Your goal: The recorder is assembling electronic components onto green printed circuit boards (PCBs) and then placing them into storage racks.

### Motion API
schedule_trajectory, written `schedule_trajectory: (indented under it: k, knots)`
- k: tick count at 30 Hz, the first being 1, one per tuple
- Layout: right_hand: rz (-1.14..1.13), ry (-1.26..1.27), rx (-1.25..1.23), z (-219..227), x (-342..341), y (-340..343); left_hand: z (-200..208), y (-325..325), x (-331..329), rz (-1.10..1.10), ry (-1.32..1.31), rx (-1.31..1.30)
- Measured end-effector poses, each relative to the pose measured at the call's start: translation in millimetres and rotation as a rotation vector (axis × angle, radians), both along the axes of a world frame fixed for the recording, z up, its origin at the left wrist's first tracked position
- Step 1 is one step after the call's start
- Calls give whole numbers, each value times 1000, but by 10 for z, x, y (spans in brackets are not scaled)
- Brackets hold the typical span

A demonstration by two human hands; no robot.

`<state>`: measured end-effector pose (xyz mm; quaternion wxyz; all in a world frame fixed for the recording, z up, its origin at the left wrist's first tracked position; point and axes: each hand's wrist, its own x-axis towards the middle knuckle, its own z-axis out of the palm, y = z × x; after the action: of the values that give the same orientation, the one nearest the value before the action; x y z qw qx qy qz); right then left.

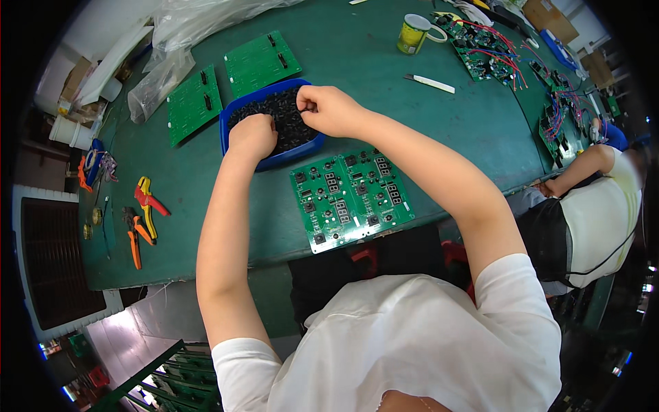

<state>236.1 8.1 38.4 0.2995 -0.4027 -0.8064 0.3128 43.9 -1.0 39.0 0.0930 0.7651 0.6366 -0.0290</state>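
Note:
A blue tray (274,163) full of small black parts (292,128) stands on the green table. Over its left side is my left hand (253,139), fingers curled closed down at the parts; anything in them is hidden. My right hand (331,110) hangs over the tray's far right part, fingertips pinched together, and what they may grip is too small to make out. Just nearer to me lies a green circuit board panel (351,199) with dark digit displays and black components, at the table's front edge. Neither hand touches it.
Two green boards (261,63) with black connectors lie beyond the tray. Pliers with orange handles (137,237) and a yellow-red wire stripper (148,202) lie left. Farther right are a mug (414,34), a knife (431,84) and wired boards (484,51). A co-worker (590,206) sits at right.

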Motion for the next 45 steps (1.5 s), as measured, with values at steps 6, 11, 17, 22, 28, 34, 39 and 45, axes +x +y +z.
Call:
schedule_trajectory:
  k: [6,11,17,22,28,34,39,45]
  knots:
    - [-85,231,-130,-3,159,-46,-97,-28,-142,-26,-124,7]
    - [-118,199,-245,-52,773,-714,-136,-95,-207,-54,-273,109]
    - [-4,-250,-219,-116,1186,-1442,-176,-107,-239,-8,-398,259]
    - [84,-426,100,-224,1136,-1601,-212,-303,-148,-4,-585,399]
    - [19,-395,86,-251,1084,-1619,38,-982,-7,-40,-905,381]
    - [-231,-247,-237,-206,1199,-1669,-116,-1710,177,-30,-1049,193]
    - [-257,-38,-316,-357,1253,-1694,-282,-1748,186,-261,-734,360]
    - [-344,721,-804,-383,1286,-1634,-281,-1741,339,-341,-540,334]
